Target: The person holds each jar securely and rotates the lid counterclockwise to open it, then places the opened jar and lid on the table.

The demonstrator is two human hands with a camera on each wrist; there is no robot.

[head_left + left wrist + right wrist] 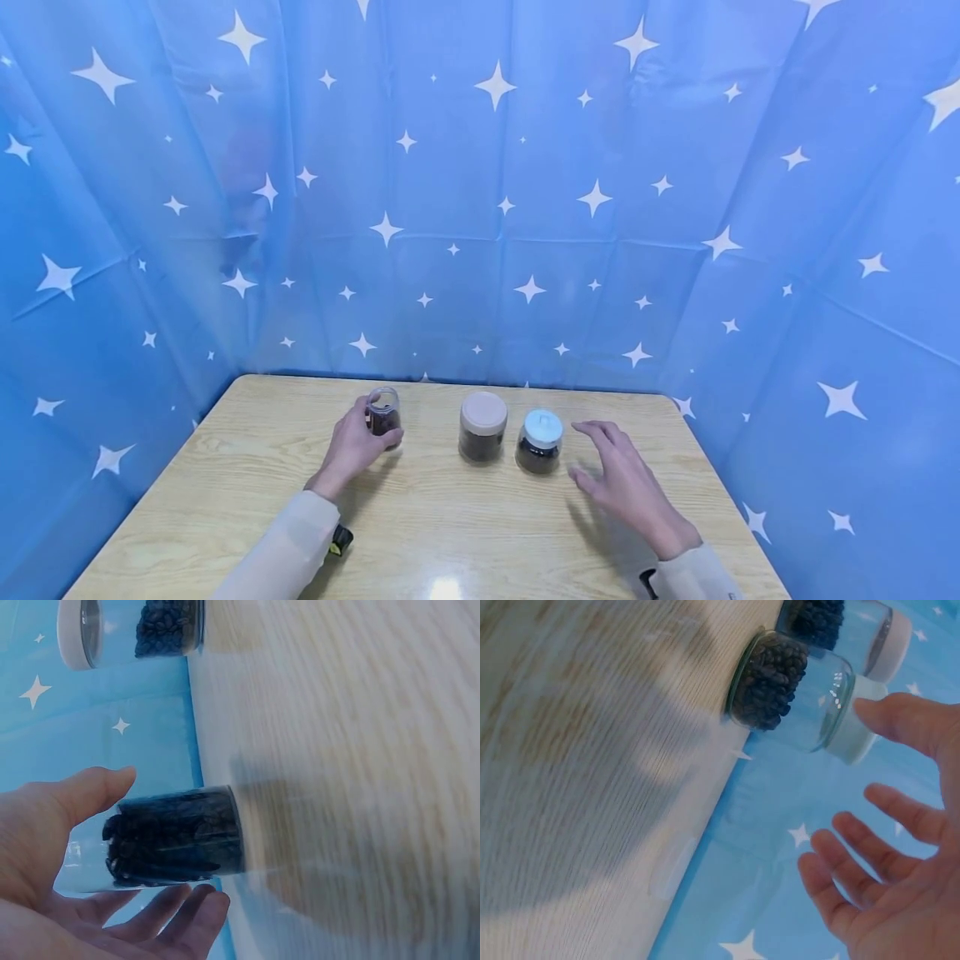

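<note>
My left hand [355, 439] is curled around a small clear jar [385, 421] at the back left of the table. That jar has an uncovered rim and dark pieces inside; in the left wrist view, the thumb lies along one side of the jar [176, 836] and the fingers along the other. A second jar, with a pale blue lid [543, 427] and dark beans [771, 682], stands upright right of the middle. Close to its right side is my right hand [626, 487], fingers spread and holding nothing. In the right wrist view, its thumb tip overlaps the lid.
Between these two stands a larger jar with a pinkish lid [483, 412], partly filled with dark beans [161, 628]. All three jars are near the back of the light wooden table [450, 517]. A blue star-patterned curtain [450, 183] surrounds the table's back and sides.
</note>
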